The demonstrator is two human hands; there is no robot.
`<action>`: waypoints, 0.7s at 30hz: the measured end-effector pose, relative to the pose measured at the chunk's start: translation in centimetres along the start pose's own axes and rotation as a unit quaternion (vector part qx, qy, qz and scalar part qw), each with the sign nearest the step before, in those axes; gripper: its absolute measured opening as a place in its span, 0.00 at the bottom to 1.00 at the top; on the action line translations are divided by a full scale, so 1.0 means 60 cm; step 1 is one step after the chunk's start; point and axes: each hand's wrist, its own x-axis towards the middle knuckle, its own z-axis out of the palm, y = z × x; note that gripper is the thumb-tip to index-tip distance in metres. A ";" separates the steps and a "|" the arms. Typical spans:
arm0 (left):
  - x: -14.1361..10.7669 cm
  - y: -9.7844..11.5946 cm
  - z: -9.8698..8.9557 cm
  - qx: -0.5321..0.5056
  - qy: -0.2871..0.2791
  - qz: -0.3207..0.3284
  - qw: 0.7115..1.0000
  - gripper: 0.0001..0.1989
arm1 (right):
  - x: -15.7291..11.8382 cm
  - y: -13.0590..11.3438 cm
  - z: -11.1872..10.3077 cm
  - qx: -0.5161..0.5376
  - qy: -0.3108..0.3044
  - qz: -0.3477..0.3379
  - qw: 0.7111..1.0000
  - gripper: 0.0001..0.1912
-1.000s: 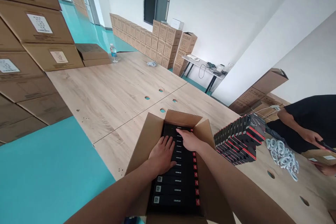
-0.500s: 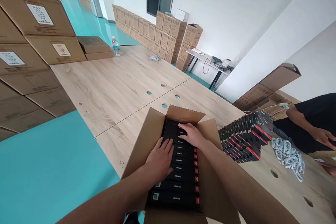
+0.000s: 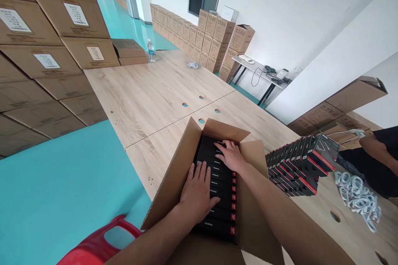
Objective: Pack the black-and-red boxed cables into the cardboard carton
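- Open cardboard carton (image 3: 186,169) — stands at the near edge of the wooden table (image 3: 149,91), flaps up on all sides; I see open tabletop beyond it and to its left.
- Black boxes (image 3: 217,198) — one row packed flat inside the carton, filling it wall to wall; I count about eight showing, the rest under my hands.
- My left hand (image 3: 197,192) — fingers spread wide, flat on the row's near half, gripping nothing.
- My right hand (image 3: 231,155) — fingers loosely spread, tips on the far boxes, holding nothing.
- Second batch of black-and-red boxes (image 3: 298,163) — standing on edge in a row to the carton's right, just beside its flap; too many to count.
- White cable bundles (image 3: 357,196) — a heap further right.
- Red stool (image 3: 99,244) — on the teal floor (image 3: 62,186), below the table's near corner.
- Another person's arm (image 3: 374,147) — far right.
- Stacked cartons (image 3: 46,49) — a wall of them at left; more line the far wall.
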 end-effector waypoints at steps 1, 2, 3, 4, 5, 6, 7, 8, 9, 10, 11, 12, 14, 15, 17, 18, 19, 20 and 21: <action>-0.008 0.000 -0.004 -0.006 -0.004 0.002 1.000 0.47 | -0.001 -0.002 0.000 0.004 0.014 -0.001 1.000 0.28; -0.020 -0.001 -0.008 -0.018 -0.004 0.006 1.000 0.46 | -0.002 -0.005 -0.001 0.009 0.028 -0.006 1.000 0.27; -0.036 -0.002 -0.011 -0.034 -0.001 0.010 0.999 0.44 | -0.003 -0.009 -0.002 0.016 0.037 -0.016 0.999 0.24; -0.053 -0.004 -0.014 -0.054 0.001 0.012 0.998 0.43 | -0.004 -0.014 -0.003 0.023 0.035 -0.031 0.999 0.19; -0.071 -0.007 -0.017 -0.074 0.000 0.014 0.997 0.42 | -0.004 -0.021 -0.003 0.032 0.024 -0.048 0.998 0.14; -0.087 -0.009 -0.019 -0.090 -0.003 0.015 0.996 0.42 | -0.004 -0.028 -0.004 0.041 0.008 -0.061 0.997 0.10; -0.102 -0.010 -0.021 -0.100 -0.008 0.017 0.995 0.42 | -0.003 -0.034 -0.004 0.049 -0.007 -0.066 0.997 0.09; -0.115 -0.012 -0.023 -0.105 -0.013 0.020 0.994 0.41 | -0.003 -0.040 -0.003 0.056 -0.018 -0.064 0.996 0.08; -0.125 -0.012 -0.025 -0.107 -0.017 0.023 0.994 0.41 | -0.003 -0.045 -0.003 0.062 -0.024 -0.057 0.996 0.07; -0.134 -0.012 -0.026 -0.107 -0.019 0.026 0.994 0.40 | -0.003 -0.049 -0.002 0.065 -0.027 -0.050 0.996 0.08; -0.141 -0.012 -0.026 -0.107 -0.022 0.028 0.994 0.39 | -0.003 -0.052 -0.001 0.066 -0.028 -0.045 0.996 0.11; -0.149 -0.012 -0.026 -0.109 -0.027 0.029 0.993 0.39 | -0.003 -0.053 0.000 0.063 -0.031 -0.043 0.997 0.15; -0.163 -0.013 -0.024 -0.120 -0.046 0.030 0.991 0.38 | -0.003 -0.055 0.002 0.057 -0.033 -0.042 0.997 0.20; -0.170 -0.014 -0.022 -0.130 -0.059 0.031 0.989 0.38 | -0.002 -0.055 0.003 0.055 -0.031 -0.040 0.997 0.21; -0.183 -0.018 -0.017 -0.156 -0.078 0.035 0.984 0.37 | -0.002 -0.056 0.006 0.055 -0.028 -0.033 0.998 0.20; -0.189 -0.019 -0.015 -0.169 -0.081 0.032 0.982 0.37 | -0.002 -0.057 0.008 0.055 -0.026 -0.031 0.998 0.19; -0.195 -0.020 -0.013 -0.180 -0.082 0.028 0.980 0.37 | -0.003 -0.058 0.009 0.055 -0.024 -0.030 0.998 0.19; -0.199 -0.021 -0.011 -0.188 -0.083 0.024 0.978 0.37 | -0.003 -0.059 0.010 0.055 -0.021 -0.030 0.998 0.18; -0.202 -0.021 -0.010 -0.192 -0.087 0.021 0.977 0.37 | -0.004 -0.061 0.011 0.055 -0.015 -0.034 0.998 0.17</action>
